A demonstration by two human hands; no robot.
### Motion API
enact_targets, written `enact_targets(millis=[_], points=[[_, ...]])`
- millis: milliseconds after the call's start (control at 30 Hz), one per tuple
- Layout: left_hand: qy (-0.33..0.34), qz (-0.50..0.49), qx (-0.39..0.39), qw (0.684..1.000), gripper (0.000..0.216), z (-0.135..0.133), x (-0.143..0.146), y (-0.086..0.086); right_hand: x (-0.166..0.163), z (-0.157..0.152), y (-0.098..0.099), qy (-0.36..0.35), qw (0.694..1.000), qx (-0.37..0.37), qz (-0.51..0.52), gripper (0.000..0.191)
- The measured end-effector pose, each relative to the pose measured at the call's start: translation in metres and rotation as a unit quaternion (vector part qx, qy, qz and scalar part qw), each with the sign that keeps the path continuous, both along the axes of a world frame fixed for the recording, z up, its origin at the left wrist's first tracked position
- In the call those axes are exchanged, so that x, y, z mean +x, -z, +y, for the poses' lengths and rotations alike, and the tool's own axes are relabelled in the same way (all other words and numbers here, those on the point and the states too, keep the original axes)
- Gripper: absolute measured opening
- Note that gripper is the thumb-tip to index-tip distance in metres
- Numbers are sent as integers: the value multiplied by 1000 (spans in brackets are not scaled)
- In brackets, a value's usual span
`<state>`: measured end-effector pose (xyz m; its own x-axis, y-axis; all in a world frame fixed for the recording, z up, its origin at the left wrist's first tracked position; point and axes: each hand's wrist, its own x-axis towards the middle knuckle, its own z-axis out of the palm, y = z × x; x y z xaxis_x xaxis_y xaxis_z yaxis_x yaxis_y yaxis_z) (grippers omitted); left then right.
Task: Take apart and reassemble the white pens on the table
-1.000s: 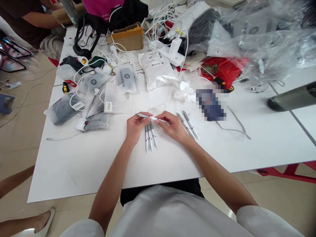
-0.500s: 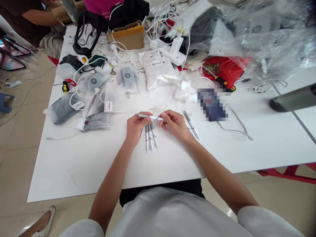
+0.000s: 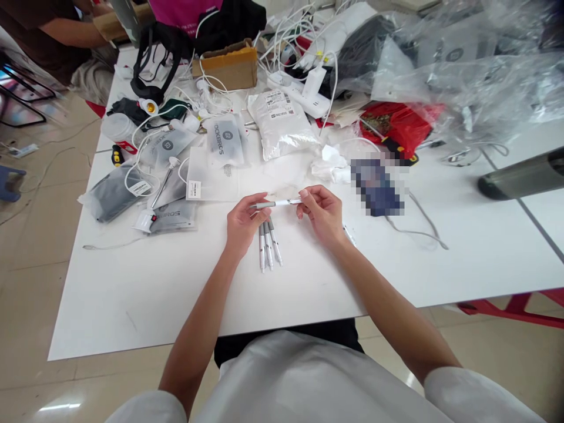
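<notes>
A white pen with a grey grip section [image 3: 282, 202] is held nearly level above the table, between my two hands. My left hand [image 3: 244, 222] is closed around its grey end. At the white end, the thumb and fingers of my right hand [image 3: 324, 212] pinch it. Below, beside my left hand, three similar pens [image 3: 269, 247] lie side by side on the white table [image 3: 304, 282], grey ends pointing away from me. Part of another pen [image 3: 349, 235] shows past my right wrist; the rest is covered by the hand.
Plastic-bagged items [image 3: 224, 141], a white parcel [image 3: 284, 126], a power strip [image 3: 304, 97] and a cardboard box [image 3: 231, 64] crowd the far side. A pixelated dark blue object [image 3: 376, 185] and a grey cylinder [image 3: 520, 176] lie to the right. Another person's arm [image 3: 74, 32] appears upper left.
My right hand has shifted right along the pen toward its white end. The pen has moved right too, so less of its grey end sticks out past my left hand.
</notes>
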<state>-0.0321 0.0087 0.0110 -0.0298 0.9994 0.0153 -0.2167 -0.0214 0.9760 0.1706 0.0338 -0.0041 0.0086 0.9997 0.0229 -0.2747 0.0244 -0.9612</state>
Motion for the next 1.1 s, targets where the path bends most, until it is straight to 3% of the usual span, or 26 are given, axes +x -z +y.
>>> enact_targets(millis=[167, 433, 633, 733, 933, 1100], points=[[-49, 22, 13, 998, 30, 0, -2, -2, 4, 1, -4, 53, 997, 34, -53, 33], [-30, 12, -15, 999, 31, -1, -2, 5, 1, 3, -4, 9, 1000, 24, 15, 37], [-32, 116, 99, 988, 17, -8, 2, 5, 4, 7, 1, 28, 999, -5, 27, 44], [-25, 142, 120, 982, 14, -11, 6, 6, 5, 8, 4, 43, 999, -3, 30, 51], [-13, 163, 114, 980, 14, -13, 9, 4, 2, 8, 5, 52, 998, 3, 29, 55], [-10, 112, 77, 991, 29, -9, 5, -3, 9, 10, -7, -1, 998, -4, 58, 46]])
